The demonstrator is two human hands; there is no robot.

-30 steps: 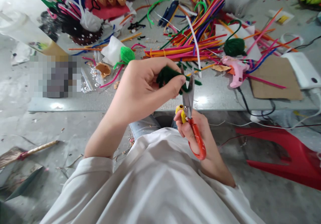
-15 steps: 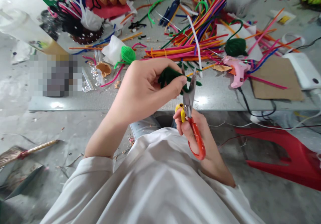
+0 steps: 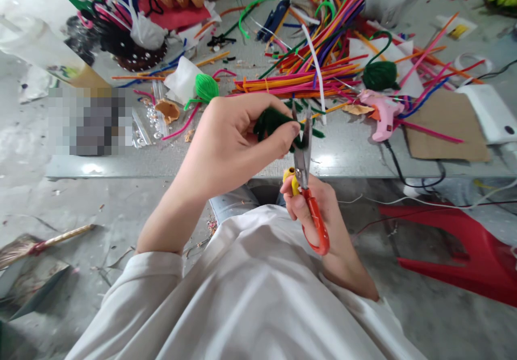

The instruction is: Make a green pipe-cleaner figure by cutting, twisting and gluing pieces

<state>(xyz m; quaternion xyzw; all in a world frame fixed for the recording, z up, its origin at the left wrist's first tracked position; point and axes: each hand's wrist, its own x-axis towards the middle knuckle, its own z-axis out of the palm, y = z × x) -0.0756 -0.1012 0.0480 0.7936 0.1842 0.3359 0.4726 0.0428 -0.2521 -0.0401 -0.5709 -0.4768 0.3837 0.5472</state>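
Okay, a dark green pipe cleaner (image 3: 271, 123) is held bunched just above the front edge of the grey worktable (image 3: 161, 167), one end set between the blades of the scissors (image 3: 302, 153). Blades are parted in a narrow V, tips pointing up and away. The pipe cleaner is pinched firmly by the left hand (image 3: 238, 139), with thumb and fingers curled around it and the wrist angled in from lower left. The scissors are gripped by the right hand (image 3: 311, 214), nearly closed around the red handle (image 3: 319, 225), with the yellow handle part (image 3: 291, 182) held against the fingers. Both forearms emerge from white sleeves (image 3: 153, 279), above a denim-covered knee (image 3: 232, 201).

Directly ahead, a heap of multicoloured pipe cleaners (image 3: 299, 80) is spread near the blade tips. Bright green yarn (image 3: 205, 87) lies just past the left hand; a dark green yarn ball (image 3: 379, 75) is off to the right, near a pink hot glue gun (image 3: 383, 113) and a cardboard sheet (image 3: 444, 126). Below the table edge, a concrete floor (image 3: 81, 198) extends, with a red plastic chair (image 3: 452, 231) lying right. Printing on a small card (image 3: 456, 32) is too small to read.
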